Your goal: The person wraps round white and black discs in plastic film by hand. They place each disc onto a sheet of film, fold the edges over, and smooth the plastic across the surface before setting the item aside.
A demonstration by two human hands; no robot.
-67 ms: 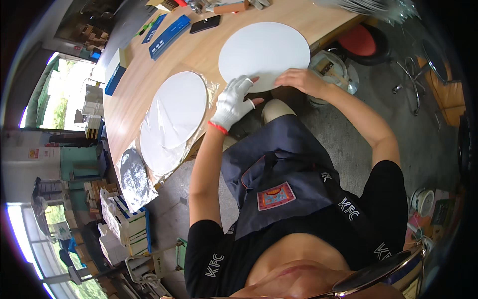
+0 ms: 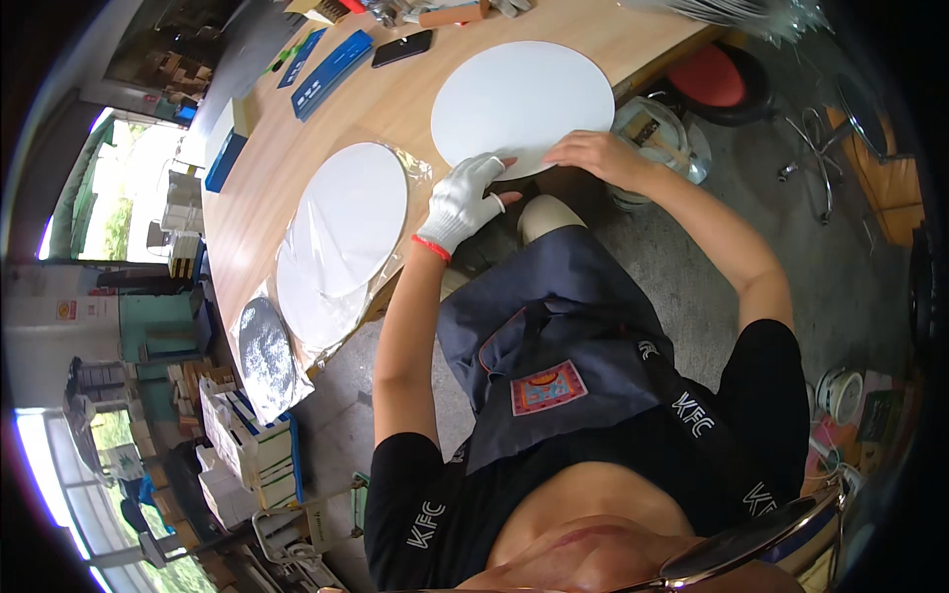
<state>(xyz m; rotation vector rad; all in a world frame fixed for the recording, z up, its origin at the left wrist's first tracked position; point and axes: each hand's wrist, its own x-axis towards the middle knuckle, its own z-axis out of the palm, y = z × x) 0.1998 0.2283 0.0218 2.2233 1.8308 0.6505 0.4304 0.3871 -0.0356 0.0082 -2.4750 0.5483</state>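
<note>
A flat white round disc (image 2: 522, 104) lies on the wooden table, its near rim reaching the table edge in front of me. My left hand (image 2: 465, 201), in a white knitted glove with a red cuff and bare thumb and index tips, rests at the disc's near-left rim. Its thumb stands apart from the fingers. At the near-right rim, the fingers of my bare right hand (image 2: 601, 158) are bent and closed on the edge; the underside of this grip is hidden. Left of my gloved hand lies another white disc (image 2: 361, 203), partly under clear plastic film (image 2: 321, 287).
A shiny silver round piece (image 2: 265, 346) lies at the table's left corner. Farther back are a blue box (image 2: 333, 75), a black phone (image 2: 403, 48) and a blue-and-white box (image 2: 227, 145). Beyond the right edge stand a plastic-lined bin (image 2: 657, 143) and a red-seated stool (image 2: 707, 76).
The whole view has shifted very slightly. Both hands stay at the same places on the disc's rim.
</note>
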